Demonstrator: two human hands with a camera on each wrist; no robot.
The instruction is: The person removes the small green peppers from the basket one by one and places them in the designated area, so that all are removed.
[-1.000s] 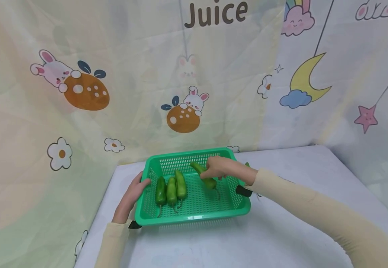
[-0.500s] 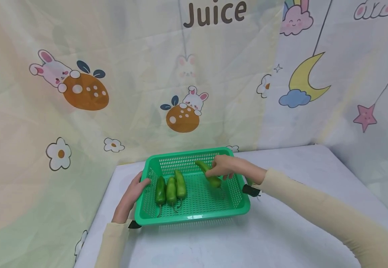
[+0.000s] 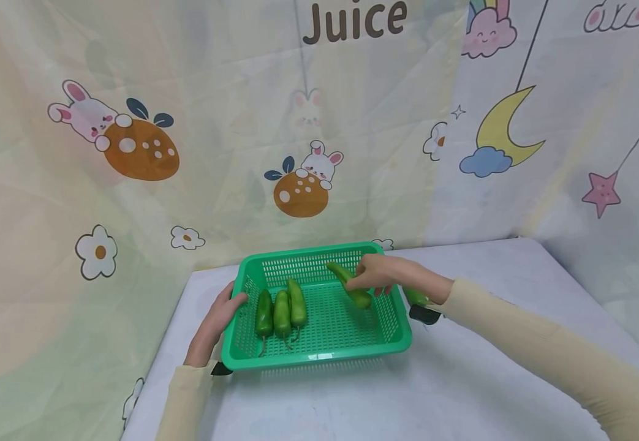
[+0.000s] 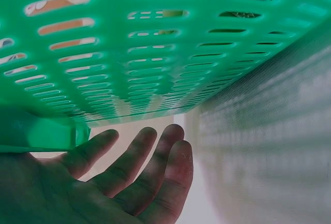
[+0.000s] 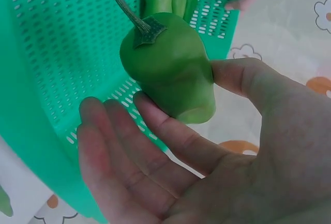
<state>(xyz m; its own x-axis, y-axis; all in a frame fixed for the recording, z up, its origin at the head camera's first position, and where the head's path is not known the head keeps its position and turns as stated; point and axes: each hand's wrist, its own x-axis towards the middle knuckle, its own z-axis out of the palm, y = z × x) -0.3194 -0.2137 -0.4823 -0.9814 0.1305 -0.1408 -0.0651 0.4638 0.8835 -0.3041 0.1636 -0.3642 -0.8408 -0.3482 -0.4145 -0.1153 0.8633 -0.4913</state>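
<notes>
My right hand (image 3: 378,273) pinches a green pepper (image 3: 360,298) between thumb and fingers, over the right part of the green plastic basket (image 3: 325,357). In the right wrist view this pepper (image 5: 165,63) shows its stem end, with the thumb on one side and fingertips on the other. My left hand (image 3: 222,315) holds the basket's left rim, thumb over the edge. Its fingers (image 4: 170,182) extend along the outside wall in the left wrist view. Three peppers lie side by side at the basket's left: a darker one (image 3: 264,315), a middle one (image 3: 282,315) and a lighter one (image 3: 297,303).
Another green pepper (image 3: 415,296) lies just outside the basket's right wall, partly hidden by my right wrist. The basket stands on a white-covered table (image 3: 490,269). A printed cloth backdrop (image 3: 231,153) rises behind the table and along its sides.
My right hand has moved to the right with the pepper, from nearer the basket's middle toward its right wall. The left hand, the basket and the three peppers stay in place.
</notes>
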